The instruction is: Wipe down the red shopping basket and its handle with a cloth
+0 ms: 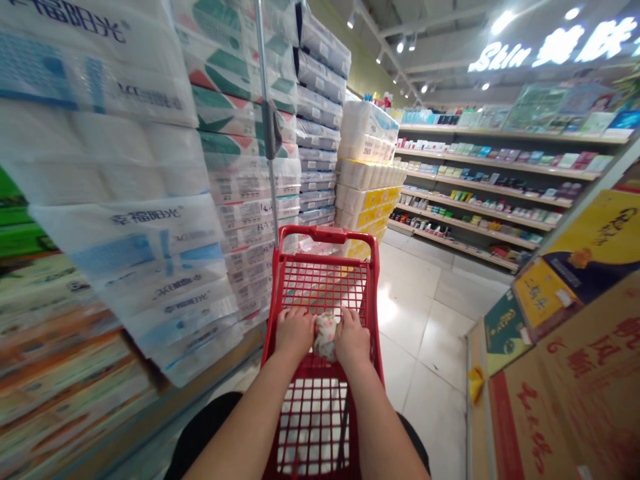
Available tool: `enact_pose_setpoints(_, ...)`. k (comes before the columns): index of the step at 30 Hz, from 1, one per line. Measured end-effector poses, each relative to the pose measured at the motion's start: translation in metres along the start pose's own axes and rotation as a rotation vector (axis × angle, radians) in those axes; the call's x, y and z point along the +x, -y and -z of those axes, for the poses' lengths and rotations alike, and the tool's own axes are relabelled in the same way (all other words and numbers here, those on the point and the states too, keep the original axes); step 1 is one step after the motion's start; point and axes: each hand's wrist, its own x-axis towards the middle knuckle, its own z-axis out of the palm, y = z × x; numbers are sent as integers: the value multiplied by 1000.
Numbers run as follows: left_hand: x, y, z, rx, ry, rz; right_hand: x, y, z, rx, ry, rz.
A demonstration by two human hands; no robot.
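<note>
My left hand (pixel 295 333) and my right hand (pixel 352 340) rest side by side on the near rim of a red wire shopping cart (pixel 320 287), fingers curled over the bar. Between them lies a small crumpled floral cloth or tissue pack (pixel 325 337), touching both hands. The cart's wire basket stretches ahead and below my hands. Through its mesh, only pale floor shows, and nothing appears inside it.
Tall stacks of plastic-wrapped toilet paper packs (pixel 250 180) line the left side, close to the cart. A metal pole (pixel 265 100) rises beyond the cart. Shelves of boxed goods (pixel 480 180) stand at right, printed cardboard cartons (pixel 555 373) sit at lower right, and a tiled floor (pixel 415 320) runs between.
</note>
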Motion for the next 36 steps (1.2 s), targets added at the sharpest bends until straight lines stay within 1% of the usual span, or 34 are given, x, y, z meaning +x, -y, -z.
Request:
enact_pose_setpoints(3, -5, -8, 11, -60, -50, 57, -2, -4, 2, 22, -12, 22)
enact_pose_setpoints(4, -10, -12, 13, -83, -54, 45, -2, -6, 3, 26, -10, 32)
enact_pose_setpoints(5, -15, -17, 15, -103, -33, -3, -3, -8, 4, 35, -4, 42)
enact_pose_setpoints(6, -22, -22, 16, -116, 17, -77, -3, -10, 5, 48, 8, 53)
enact_pose_setpoints(8, -36, -30, 13, -115, 169, -245, -5, -12, 7, 76, 34, 79)
enact_pose_setpoints(9, -42, -33, 10, -99, 229, -292, -5, -12, 8, 85, 46, 95)
enact_pose_setpoints(11, -49, -34, 4, -52, 272, -300, -6, -11, 8, 79, 65, 120)
enact_pose_setpoints(14, -41, -22, 7, 2, 228, -246, -8, -5, 6, 36, 74, 122)
enact_pose_setpoints(16, -30, -9, 16, 45, 145, -180, -10, -1, 5, 16, 57, 123)
enact_pose_setpoints(18, -23, 5, 23, 105, 28, -69, -11, 3, 5, 5, 45, 132)
enact_pose_setpoints(20, -24, 16, 24, 138, -25, 2, -12, 5, 5, -5, 55, 136)
enact_pose_setpoints(22, -32, 20, 17, 143, -1, -35, -13, 7, 6, -15, 71, 129)
enact_pose_setpoints(25, -45, 21, 6, 125, 52, -165, -14, 5, 5, -32, 67, 125)
enact_pose_setpoints(27, -45, 24, 5, 100, 83, -215, -15, 2, 3, -43, 60, 131)
enact_pose_setpoints(29, -37, 29, 8, 77, 79, -190, -17, -1, 2, -54, 66, 139)
enact_pose_setpoints(31, -28, 31, 11, 71, 26, -95, -20, -2, 2, -70, 68, 146)
enact_pose_setpoints(33, -23, 25, 9, 68, -7, -29, -23, -1, 2, -95, 70, 149)
enact_pose_setpoints(34, -22, 19, 7, 59, 7, -48, -24, 0, 2, -109, 73, 147)
enact_pose_setpoints(36, -21, 7, 2, 20, 89, -198, -26, 3, 1, -128, 79, 141)
